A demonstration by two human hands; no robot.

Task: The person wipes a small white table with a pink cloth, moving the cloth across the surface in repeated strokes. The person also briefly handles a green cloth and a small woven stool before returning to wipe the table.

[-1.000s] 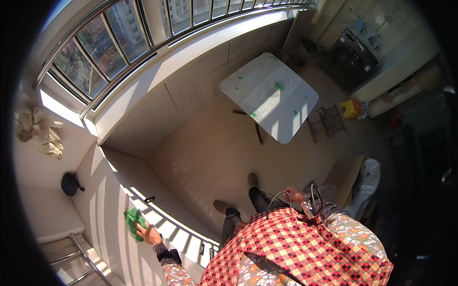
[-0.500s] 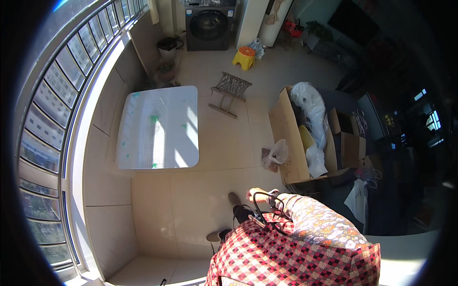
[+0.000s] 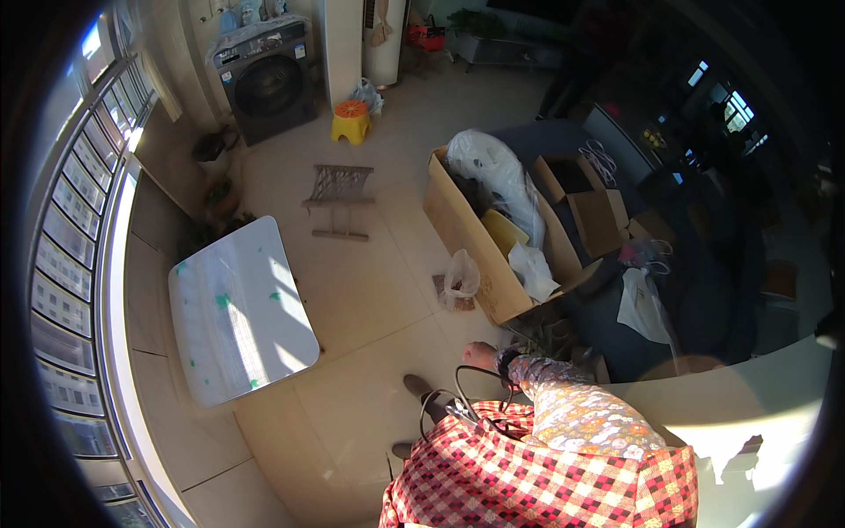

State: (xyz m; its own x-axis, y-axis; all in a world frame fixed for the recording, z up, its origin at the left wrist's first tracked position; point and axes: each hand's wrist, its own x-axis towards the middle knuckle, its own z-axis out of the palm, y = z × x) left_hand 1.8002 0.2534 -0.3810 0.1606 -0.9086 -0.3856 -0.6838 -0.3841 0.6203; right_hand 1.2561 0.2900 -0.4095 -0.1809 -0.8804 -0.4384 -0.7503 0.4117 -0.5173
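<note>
My right hand (image 3: 480, 354) reaches forward from a flowered sleeve (image 3: 585, 409), with a dark band at the wrist. Its fingers look curled in, and whatever they hold, if anything, is hidden. A black cable (image 3: 459, 380) loops beside the wrist, in front of my red checked garment (image 3: 537, 475). Beyond the hand, on the floor, stands a clear plastic bag (image 3: 461, 275) with brownish contents. Close to it is a long cardboard box (image 3: 471, 255) holding plastic-wrapped things and something yellow. My left hand is out of view.
A white-topped table (image 3: 246, 308) stands at the left by the railed window. Farther off are a folding stool (image 3: 339, 189), a yellow stool (image 3: 352, 128) with an orange top, and a washing machine (image 3: 268, 84). Smaller open boxes (image 3: 598, 220) sit at the right.
My view has turned to the right, so the table, stools and washing machine sit farther left and tilted. More of the right side shows. My right hand stays low in front of me.
</note>
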